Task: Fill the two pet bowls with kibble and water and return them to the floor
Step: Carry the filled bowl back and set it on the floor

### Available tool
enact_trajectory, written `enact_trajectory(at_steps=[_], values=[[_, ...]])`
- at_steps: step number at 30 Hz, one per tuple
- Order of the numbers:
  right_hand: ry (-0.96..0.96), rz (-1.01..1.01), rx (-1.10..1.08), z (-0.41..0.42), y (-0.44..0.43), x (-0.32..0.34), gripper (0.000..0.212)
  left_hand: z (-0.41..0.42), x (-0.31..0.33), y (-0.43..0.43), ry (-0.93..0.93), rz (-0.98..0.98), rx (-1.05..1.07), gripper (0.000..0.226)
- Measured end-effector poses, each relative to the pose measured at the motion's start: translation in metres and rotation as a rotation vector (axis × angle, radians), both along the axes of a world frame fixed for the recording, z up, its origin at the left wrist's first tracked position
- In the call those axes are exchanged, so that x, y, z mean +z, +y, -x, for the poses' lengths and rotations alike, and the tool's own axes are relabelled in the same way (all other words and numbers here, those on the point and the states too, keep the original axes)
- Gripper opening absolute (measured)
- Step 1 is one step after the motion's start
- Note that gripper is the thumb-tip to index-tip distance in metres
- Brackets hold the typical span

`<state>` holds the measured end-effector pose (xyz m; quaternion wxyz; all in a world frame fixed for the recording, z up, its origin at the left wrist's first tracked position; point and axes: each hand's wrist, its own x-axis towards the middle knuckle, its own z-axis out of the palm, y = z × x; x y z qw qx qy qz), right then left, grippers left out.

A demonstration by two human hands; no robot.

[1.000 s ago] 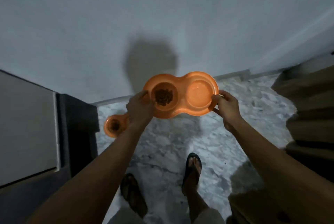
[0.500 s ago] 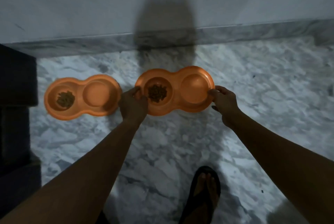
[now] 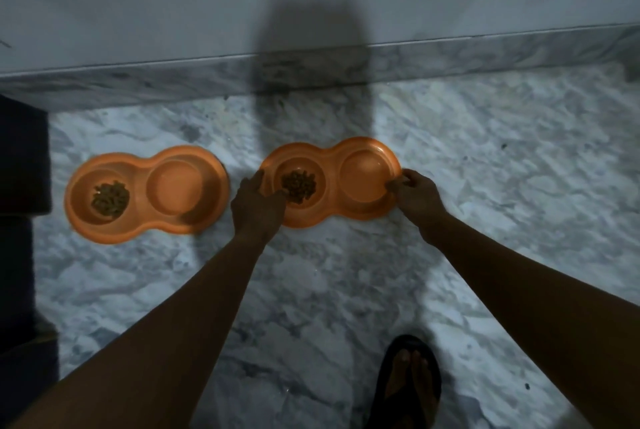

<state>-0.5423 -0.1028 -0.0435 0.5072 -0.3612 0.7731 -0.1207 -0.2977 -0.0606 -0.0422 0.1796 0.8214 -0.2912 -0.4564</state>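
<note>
Left hand (image 3: 258, 203) gripped the end holding brown kibble (image 3: 298, 185), and right hand (image 3: 417, 195) pinched the other end of the orange plastic double pet bowl (image 3: 332, 183), perhaps already touching the grey marble floor (image 3: 485, 193). It was best kept level and released evenly, clear of the matching orange bowl (image 3: 145, 193) beside the left hand.

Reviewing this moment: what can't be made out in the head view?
Head view:
Water in the held bowl or the other bowl: too dim.
Whether the held bowl touches the floor: overhead angle hides the gap.
Sandal heel: cut off by the bottom edge.
Dark furniture: cut off by the left edge.
</note>
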Motion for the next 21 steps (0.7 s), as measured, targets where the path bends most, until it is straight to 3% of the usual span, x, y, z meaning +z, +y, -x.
enact_trajectory(at_steps=[3,5,9,12,17,21], values=[[0.118,-0.012,0.134,-0.017,0.008,0.047,0.067,-0.003,0.043,0.0,-0.001,0.031,-0.078,0.065],[0.149,0.005,0.209,-0.032,0.016,0.098,0.071,-0.007,0.09,0.002,0.037,0.042,-0.122,0.066],[0.116,0.049,0.207,-0.07,0.033,0.235,0.052,-0.024,0.22,0.013,0.036,0.073,-0.267,0.06],[0.093,0.129,0.163,-0.111,0.039,0.373,0.035,-0.05,0.342,0.012,0.006,0.165,-0.345,0.056],[0.03,0.284,0.05,-0.168,0.072,0.577,0.043,-0.101,0.545,0.019,-0.072,0.333,-0.574,0.057],[0.019,0.463,-0.023,-0.21,0.107,0.709,0.038,-0.148,0.682,0.032,-0.13,0.518,-0.535,0.052]])
